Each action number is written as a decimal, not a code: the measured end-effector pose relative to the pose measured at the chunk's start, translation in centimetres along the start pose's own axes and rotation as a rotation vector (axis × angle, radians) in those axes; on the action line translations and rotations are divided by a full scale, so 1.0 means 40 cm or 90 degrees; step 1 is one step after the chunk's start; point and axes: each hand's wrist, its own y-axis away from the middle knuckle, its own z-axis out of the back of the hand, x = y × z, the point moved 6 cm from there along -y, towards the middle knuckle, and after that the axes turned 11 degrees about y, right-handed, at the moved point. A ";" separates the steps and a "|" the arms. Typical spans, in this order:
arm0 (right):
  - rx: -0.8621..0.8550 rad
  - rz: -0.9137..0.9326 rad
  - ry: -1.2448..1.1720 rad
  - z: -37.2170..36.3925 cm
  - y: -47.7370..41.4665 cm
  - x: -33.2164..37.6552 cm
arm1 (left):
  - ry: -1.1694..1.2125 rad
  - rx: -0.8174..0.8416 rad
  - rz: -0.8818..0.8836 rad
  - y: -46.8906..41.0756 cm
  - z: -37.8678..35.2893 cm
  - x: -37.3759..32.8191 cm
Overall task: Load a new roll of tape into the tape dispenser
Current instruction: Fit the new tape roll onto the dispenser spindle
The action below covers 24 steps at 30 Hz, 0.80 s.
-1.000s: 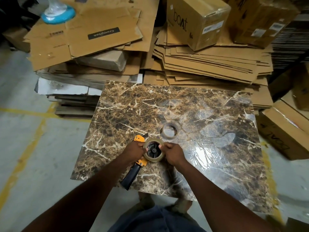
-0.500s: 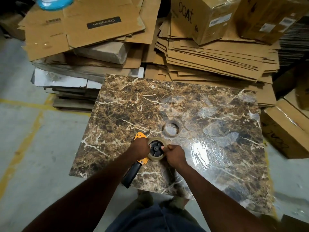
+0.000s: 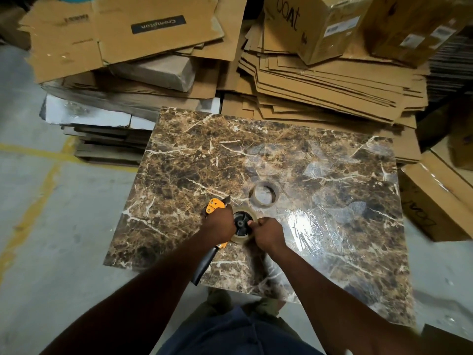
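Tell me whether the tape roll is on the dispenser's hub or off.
On: the tape roll rings the dispenser's black hub.

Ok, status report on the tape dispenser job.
Left hand steadies orange tape dispenser. Right hand on clear tape roll, seated on hub. Empty cardboard core apart.

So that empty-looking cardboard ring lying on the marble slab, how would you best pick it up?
Pinch the cardboard ring across its wall from above, one finger inside the open hole and the thumb outside. It lies flat on the marble slab, so its sides offer little height, while the hole faces up. Its far-right rim is clear of both hands.
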 end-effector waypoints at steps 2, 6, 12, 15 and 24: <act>0.006 0.047 0.031 0.008 0.016 0.010 | 0.029 0.001 -0.017 0.015 -0.002 0.001; 0.005 0.085 0.087 0.021 0.038 0.007 | 0.152 -0.183 -0.113 0.077 0.068 0.027; -0.031 0.023 0.074 0.030 0.056 -0.039 | 0.400 -0.356 0.079 0.129 0.160 0.209; -0.029 -0.006 0.093 0.031 0.067 -0.067 | 0.393 -0.165 0.057 0.096 0.121 0.208; -0.202 0.173 0.290 0.061 0.121 -0.031 | 0.413 -0.075 0.027 0.058 0.057 0.120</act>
